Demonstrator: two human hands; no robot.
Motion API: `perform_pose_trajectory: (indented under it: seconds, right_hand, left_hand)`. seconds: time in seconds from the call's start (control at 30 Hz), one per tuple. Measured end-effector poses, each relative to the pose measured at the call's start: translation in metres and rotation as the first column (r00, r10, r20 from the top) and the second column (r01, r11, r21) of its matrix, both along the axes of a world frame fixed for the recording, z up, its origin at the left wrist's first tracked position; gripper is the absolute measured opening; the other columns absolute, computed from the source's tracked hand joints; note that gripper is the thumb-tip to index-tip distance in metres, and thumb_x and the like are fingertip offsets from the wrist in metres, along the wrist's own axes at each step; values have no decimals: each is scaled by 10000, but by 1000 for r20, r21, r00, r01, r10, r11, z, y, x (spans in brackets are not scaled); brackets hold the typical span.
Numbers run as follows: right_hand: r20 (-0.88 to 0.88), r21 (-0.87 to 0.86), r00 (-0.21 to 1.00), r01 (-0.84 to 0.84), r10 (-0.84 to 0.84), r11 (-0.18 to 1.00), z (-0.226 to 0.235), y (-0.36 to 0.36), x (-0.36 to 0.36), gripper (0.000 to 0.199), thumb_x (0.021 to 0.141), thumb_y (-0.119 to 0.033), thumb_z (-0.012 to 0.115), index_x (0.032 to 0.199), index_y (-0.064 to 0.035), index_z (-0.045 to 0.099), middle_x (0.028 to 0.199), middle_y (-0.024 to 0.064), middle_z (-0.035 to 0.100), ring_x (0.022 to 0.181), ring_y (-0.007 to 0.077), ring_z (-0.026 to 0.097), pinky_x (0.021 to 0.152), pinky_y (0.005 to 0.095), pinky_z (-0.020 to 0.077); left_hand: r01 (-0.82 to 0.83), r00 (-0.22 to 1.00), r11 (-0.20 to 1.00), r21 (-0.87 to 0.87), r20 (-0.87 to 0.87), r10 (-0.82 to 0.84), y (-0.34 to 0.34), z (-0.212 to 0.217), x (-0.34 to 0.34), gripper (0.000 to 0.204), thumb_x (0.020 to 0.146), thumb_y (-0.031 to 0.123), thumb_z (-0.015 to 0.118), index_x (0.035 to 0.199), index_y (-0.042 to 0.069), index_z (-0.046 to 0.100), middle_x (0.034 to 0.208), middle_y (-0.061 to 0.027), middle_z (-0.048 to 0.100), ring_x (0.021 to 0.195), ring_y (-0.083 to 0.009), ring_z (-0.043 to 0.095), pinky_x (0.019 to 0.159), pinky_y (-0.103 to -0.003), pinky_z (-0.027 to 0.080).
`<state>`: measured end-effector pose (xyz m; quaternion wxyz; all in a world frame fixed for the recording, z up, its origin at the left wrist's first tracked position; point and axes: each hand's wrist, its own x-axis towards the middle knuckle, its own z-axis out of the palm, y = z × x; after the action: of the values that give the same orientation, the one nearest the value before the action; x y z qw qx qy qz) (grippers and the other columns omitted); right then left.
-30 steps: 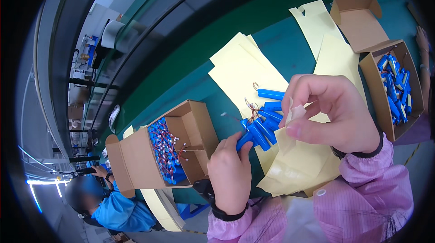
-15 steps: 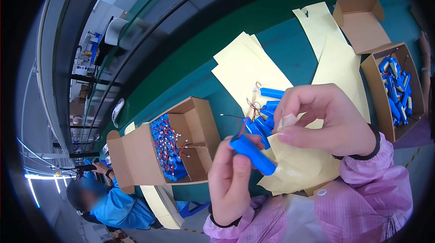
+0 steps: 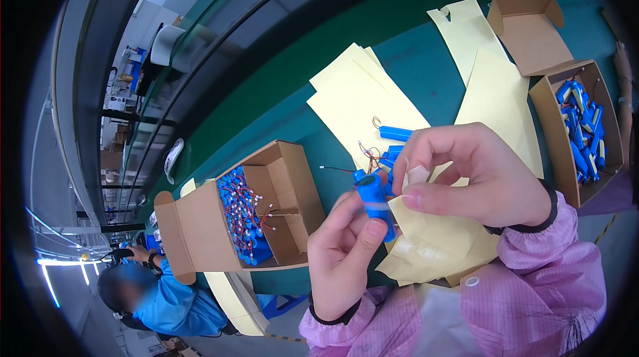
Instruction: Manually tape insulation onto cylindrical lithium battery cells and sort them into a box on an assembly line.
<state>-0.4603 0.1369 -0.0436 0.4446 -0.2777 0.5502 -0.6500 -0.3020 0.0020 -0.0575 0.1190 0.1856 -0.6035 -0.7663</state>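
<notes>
My left hand point(image 3: 341, 254) grips a blue cylindrical battery point(image 3: 374, 198) between thumb and fingers, its ends poking out above and below. Pinched in my right hand point(image 3: 486, 170) is a small whitish piece point(image 3: 417, 176), perhaps tape or paper; its full shape is hidden. Both hands are close together, the right fingertips just beside the battery. Behind them, several more blue batteries point(image 3: 395, 133) with thin wires and white plugs lie on pale yellow sheets point(image 3: 359, 90), partly covered by my right hand. Crumpled, shiny yellow paper point(image 3: 432, 254) lies below my hands.
On the left, an open cardboard box point(image 3: 301, 177) holds many wired batteries in one part. Another open box point(image 3: 614, 137) of batteries stands at the right, beside more yellow sheets point(image 3: 499, 110) on the green table point(image 3: 416, 50). A person in blue point(image 3: 176, 304) sits at lower left.
The battery has turned more upright in my left hand and has come nearer to the right fingertips. My right hand keeps its pinch on the whitish piece and has barely moved.
</notes>
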Motion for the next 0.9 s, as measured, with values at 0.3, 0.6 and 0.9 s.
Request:
perform_pose_trajectory:
  seconds: [0.3,0.6,0.9]
  right_hand:
    - [-20,-3,999,25,-25,1000,-4,-4,2,163,868,-144,717,862,-5,632,869,20,629,860,93,602,672,235,492]
    - [0,-44,999,50,-50,998,-8,-6,3,157,871,-139,713,881,3,646,827,21,635,798,93,601,683,221,472]
    - [28,-64,999,46,-44,997,-10,-8,7,153,870,-135,714,874,1,644,825,21,641,790,86,603,679,218,471]
  left_hand:
    - [5,1000,1000,6,-1,-5,1,0,-4,416,991,134,548,1341,-75,463,1215,-144,611,1074,-197,618,887,-337,518]
    - [-9,1000,998,-57,29,11,6,3,-7,431,1002,206,533,1345,-43,454,1175,-162,620,988,-254,667,793,-396,592]
    - [-33,999,997,-68,33,36,7,2,-4,437,997,202,542,1348,-44,452,1186,-157,619,1006,-248,661,797,-402,599]
